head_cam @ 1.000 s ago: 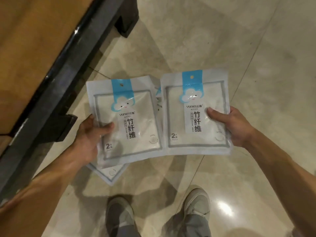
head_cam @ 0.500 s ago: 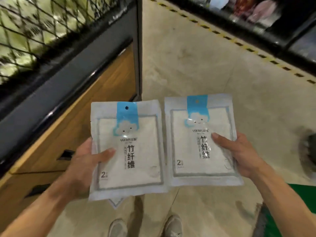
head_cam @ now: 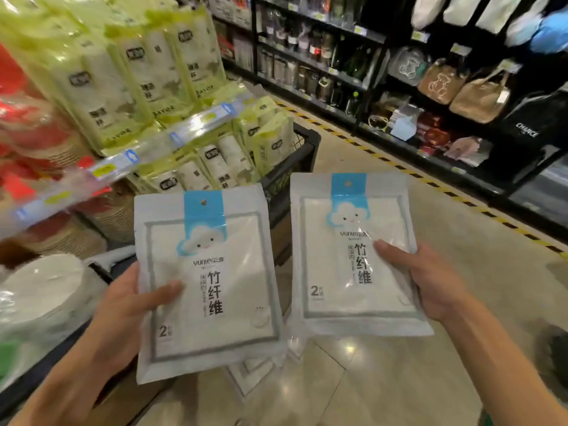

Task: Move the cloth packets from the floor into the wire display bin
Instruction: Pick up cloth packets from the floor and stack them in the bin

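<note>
My left hand grips a white cloth packet with a blue header and cloud logo, thumb across its front. In my right hand is a matching cloth packet, thumb on its face. Both packets are held flat, side by side at chest height. More packets peek out from under the left one; I cannot tell if they are held or lie on the floor. The black wire display bin stands just beyond the packets, filled with green-wrapped rolls.
Stacked green packs and a price rail rise at the left. White plates sit at lower left. Dark shelves with bags and bottles line the right, behind a yellow-black floor stripe.
The view has swung up from the floor to the shelves and wire bin. Both hands have kept their grip and lifted the two packets higher, toward the bin.
</note>
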{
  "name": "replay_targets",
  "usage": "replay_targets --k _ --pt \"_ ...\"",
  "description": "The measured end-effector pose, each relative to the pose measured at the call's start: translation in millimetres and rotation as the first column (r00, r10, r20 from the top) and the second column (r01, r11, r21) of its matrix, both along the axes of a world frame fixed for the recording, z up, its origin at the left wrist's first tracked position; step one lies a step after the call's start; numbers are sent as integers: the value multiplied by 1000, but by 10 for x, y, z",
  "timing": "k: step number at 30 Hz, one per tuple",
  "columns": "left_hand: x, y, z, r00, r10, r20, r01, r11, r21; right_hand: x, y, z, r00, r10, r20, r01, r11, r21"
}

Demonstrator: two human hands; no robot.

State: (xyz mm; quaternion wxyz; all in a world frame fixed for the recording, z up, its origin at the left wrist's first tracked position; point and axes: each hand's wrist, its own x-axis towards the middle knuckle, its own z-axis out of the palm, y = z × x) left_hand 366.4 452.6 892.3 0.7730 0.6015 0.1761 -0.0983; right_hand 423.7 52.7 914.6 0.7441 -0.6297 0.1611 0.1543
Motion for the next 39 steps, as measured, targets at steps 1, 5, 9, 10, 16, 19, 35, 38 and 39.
replay_targets --k 1,5,9,10,16,19,35,38,39 --pt "-130 136 134 999 34 2 -34 999 1 -36 152 124 1000 26 -2 -26 999 18" --pt "-616 621 584 983 180 29 -181 983 40 -176 774 531 990 141 28 -143 988 62" --pt "-1044 986 973 957 289 35 -290 957 32 -300 1252 787 967 252 40 -255 962 100" --pt "-1160 1046 1054 952 304 36 -305 952 25 -323 1330 838 958 282 45 -285 953 105" --pt "-1794 1087 1469 900 424 100 -432 899 76 -335 1632 1097 900 423 104 -434 894 112" --pt "-2130 896 1559 854 503 131 -512 857 49 -313 1713 1174 841 518 153 -535 839 97" --pt "-4165 -293 1786 533 834 144 -846 529 66 -1156 2144 1461 514 834 201 -855 483 188" --pt "-4671 -405 1800 461 871 168 -886 462 32 -1498 2341 1540 425 884 196 -896 380 230" --pt "-4843 -446 1798 425 890 167 -904 426 31 -1633 2408 1579 388 899 200 -911 341 233"
